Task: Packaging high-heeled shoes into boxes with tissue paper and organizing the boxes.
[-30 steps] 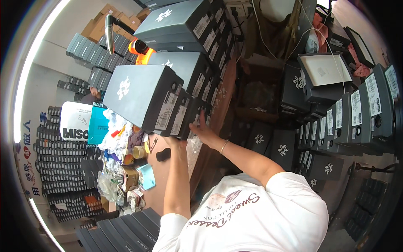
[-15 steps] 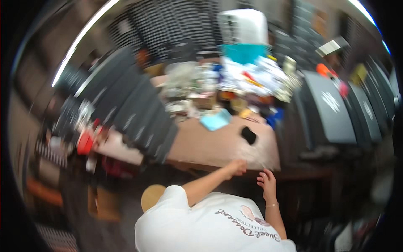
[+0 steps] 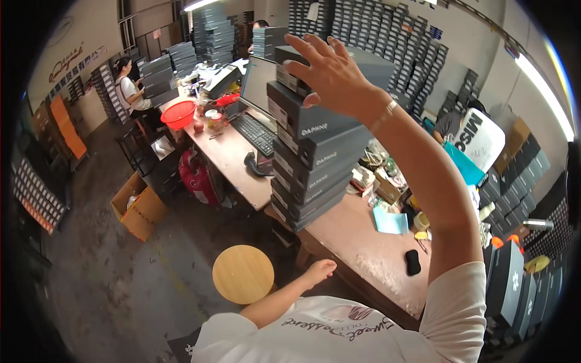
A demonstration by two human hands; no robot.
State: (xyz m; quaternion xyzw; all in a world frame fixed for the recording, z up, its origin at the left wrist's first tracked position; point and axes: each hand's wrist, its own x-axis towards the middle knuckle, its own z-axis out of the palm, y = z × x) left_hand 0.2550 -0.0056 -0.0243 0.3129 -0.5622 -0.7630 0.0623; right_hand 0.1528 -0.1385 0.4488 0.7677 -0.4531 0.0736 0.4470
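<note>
My right hand (image 3: pixel 330 72) is raised over the top of a tall stack of dark grey shoeboxes (image 3: pixel 315 163), its fingers spread and nothing in it. From this view I cannot tell whether the fingertips touch the top box (image 3: pixel 375 63). Below, my left hand (image 3: pixel 319 273) is held near the front edge of the table (image 3: pixel 351 248), its fingers curled closed with nothing visible in them. On the tabletop lie a small black pad with a narrowed middle (image 3: pixel 413 262) and a light blue sheet (image 3: pixel 390 221).
Left of the stack are a keyboard (image 3: pixel 253 133), a monitor (image 3: pixel 259 85) and a red plastic basket (image 3: pixel 178 115). A round wooden stool (image 3: pixel 243 274) and a cardboard carton (image 3: pixel 139 209) stand on the floor. Another person (image 3: pixel 130 91) is at the far left; more shoeboxes (image 3: pixel 505 284) stand at right.
My view has swung left, bringing the shoebox stack to the middle. My right hand has risen from the table edge to above the stack; my left hand stays low.
</note>
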